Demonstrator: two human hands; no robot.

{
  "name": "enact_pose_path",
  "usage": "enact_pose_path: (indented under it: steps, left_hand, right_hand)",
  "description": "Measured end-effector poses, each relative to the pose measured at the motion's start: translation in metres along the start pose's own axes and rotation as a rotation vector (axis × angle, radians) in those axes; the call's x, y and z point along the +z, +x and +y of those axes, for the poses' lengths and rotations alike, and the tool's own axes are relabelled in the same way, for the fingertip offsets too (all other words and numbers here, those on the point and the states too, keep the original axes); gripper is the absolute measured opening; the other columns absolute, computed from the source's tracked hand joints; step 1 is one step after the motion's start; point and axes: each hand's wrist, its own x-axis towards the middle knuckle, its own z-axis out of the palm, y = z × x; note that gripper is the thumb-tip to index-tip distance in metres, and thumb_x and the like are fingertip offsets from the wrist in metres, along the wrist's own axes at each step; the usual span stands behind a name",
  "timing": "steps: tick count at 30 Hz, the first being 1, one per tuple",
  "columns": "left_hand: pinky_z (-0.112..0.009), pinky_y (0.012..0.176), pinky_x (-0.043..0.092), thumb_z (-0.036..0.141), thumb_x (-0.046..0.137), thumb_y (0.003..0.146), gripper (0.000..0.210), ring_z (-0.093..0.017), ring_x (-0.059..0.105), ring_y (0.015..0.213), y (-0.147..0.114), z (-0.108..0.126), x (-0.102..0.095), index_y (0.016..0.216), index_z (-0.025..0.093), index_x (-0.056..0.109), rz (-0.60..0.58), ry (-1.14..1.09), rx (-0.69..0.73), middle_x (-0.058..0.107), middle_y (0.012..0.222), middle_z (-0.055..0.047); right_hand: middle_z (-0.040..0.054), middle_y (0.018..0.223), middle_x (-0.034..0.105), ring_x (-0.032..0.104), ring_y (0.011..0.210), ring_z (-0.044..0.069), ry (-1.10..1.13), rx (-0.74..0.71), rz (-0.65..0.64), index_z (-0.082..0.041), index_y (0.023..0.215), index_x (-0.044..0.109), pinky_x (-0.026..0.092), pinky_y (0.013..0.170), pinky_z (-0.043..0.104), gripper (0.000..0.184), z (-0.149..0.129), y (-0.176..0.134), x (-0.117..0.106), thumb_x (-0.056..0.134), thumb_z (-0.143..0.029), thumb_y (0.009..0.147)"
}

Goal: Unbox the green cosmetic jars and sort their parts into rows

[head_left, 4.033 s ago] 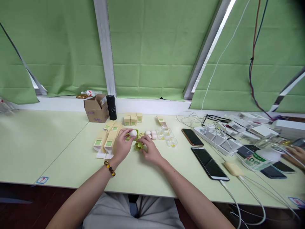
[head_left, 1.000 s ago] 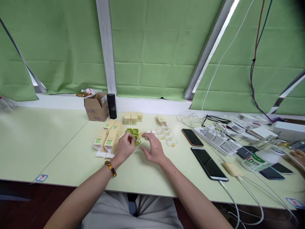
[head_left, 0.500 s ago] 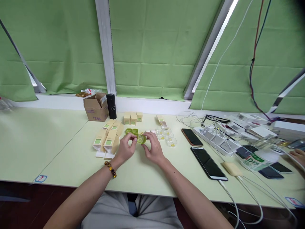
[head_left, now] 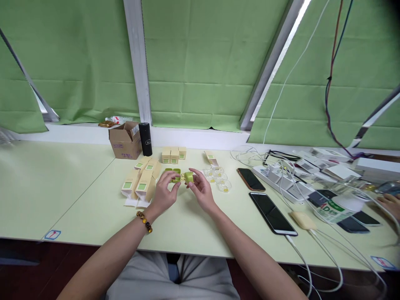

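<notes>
Pinching green cup point(head_left: 188, 177) in right hand point(head_left: 202, 191), grip closed on it, mid-frame above tabletop point(head_left: 225, 233). Holding left hand point(head_left: 165, 196) just left of cup, grip half open, nothing visible inside. Showing green tray point(head_left: 176, 171) partly behind left fingers, cartons point(head_left: 145, 182) farther left in frame.

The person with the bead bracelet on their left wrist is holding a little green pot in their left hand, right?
Not quite: the little green pot is in the right hand, as the head view shows. The bead bracelet is indeed on the left wrist.
</notes>
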Motion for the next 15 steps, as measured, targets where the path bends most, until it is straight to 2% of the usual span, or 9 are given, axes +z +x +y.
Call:
enact_pose_path:
  steps: [3,7,15]
  left_hand:
    - [-0.038,0.092,0.060,0.025,0.064,0.097,0.018,-0.022,0.067,0.109,-0.0009,-0.0013,0.0021,0.114,0.023,0.067,-0.032,-0.008,-0.001,0.069,0.118,-0.010]
    - [-0.040,0.095,0.059,0.022,0.062,0.098,0.013,-0.022,0.069,0.107,-0.0019,-0.0018,0.0035,0.109,0.024,0.069,-0.047,0.019,0.006,0.072,0.111,-0.008]
    - [-0.039,0.092,0.059,0.025,0.063,0.099,0.010,-0.022,0.071,0.101,-0.0011,-0.0047,0.0032,0.103,0.023,0.071,-0.023,0.040,0.002,0.075,0.103,-0.007]
  right_hand:
    - [0.0031,0.098,0.070,0.067,0.083,0.019,0.146,0.071,-0.064,-0.028,0.136,0.055,0.059,0.082,0.039,0.049,-0.0008,0.0014,0.0008,0.066,-0.055,0.096]
    - [0.0029,0.097,0.072,0.068,0.084,0.019,0.220,0.117,-0.103,-0.028,0.129,0.058,0.060,0.081,0.038,0.048,0.0020,0.0003,0.0035,0.071,-0.056,0.093]
    - [0.0020,0.092,0.072,0.070,0.079,0.019,0.272,0.156,-0.094,-0.027,0.127,0.058,0.061,0.080,0.039,0.050,0.0063,-0.0001,0.0035,0.072,-0.058,0.091]
